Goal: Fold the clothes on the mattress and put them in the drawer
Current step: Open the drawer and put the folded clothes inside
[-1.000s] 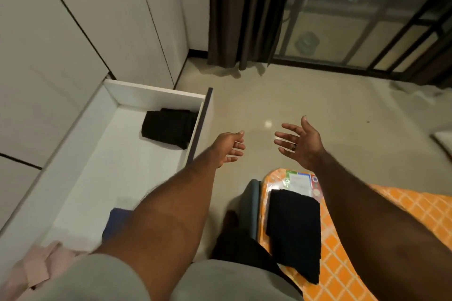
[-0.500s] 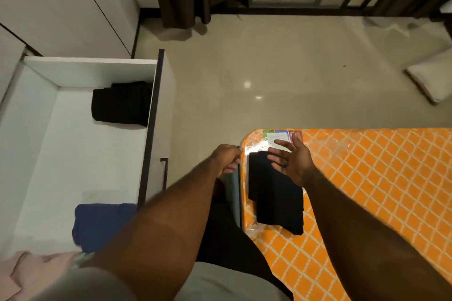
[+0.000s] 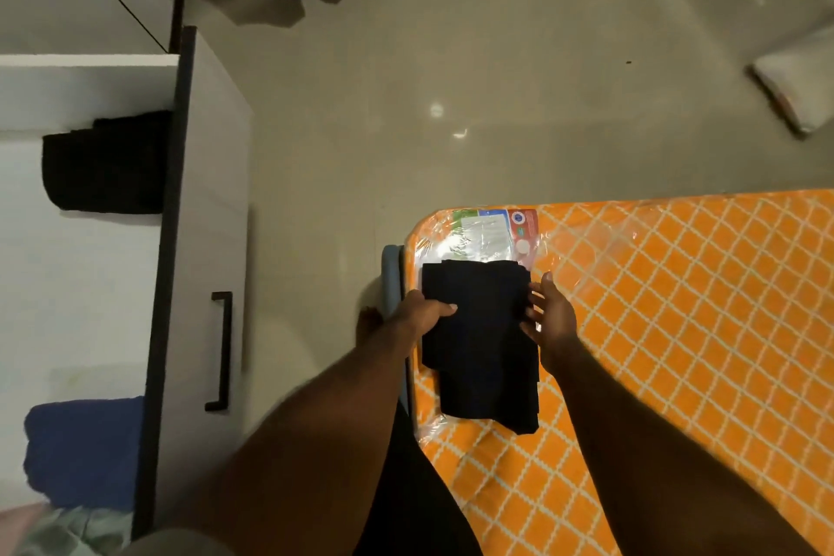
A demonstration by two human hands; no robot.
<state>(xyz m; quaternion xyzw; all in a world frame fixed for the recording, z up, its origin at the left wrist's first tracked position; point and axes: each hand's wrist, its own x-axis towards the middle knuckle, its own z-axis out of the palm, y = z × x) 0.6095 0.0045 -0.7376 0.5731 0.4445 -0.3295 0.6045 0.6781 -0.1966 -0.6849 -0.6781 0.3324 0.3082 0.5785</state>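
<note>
Black fabric is framed between both hands: a black folded garment (image 3: 480, 330) is laid flat on the near left corner of the orange lattice-patterned mattress (image 3: 677, 307), which is wrapped in clear plastic. The garment's far edge lies over a printed paper label (image 3: 492, 230).

The garment's left edge is pinched by the left hand (image 3: 422, 314), with the thumb laid on top and the fingers hidden beneath, apparently so that the fold is kept together when raised. The right hand (image 3: 550, 316) is held wide, with its fingers spread against the right edge, seemingly so that the layers are squared and supported from that side. The fold itself is judged finished, and the lift is judged to be the step in hand.

To the left, across a strip of floor, the white open drawer (image 3: 203, 194) with its black bar handle (image 3: 221, 350) is pulled out to receive the garment. Inside it, a black folded pile (image 3: 104, 167) is kept at the far end and a blue folded cloth (image 3: 83, 451) at the near end. Bare white bottom is left between them, where room for this piece is seen.
</note>
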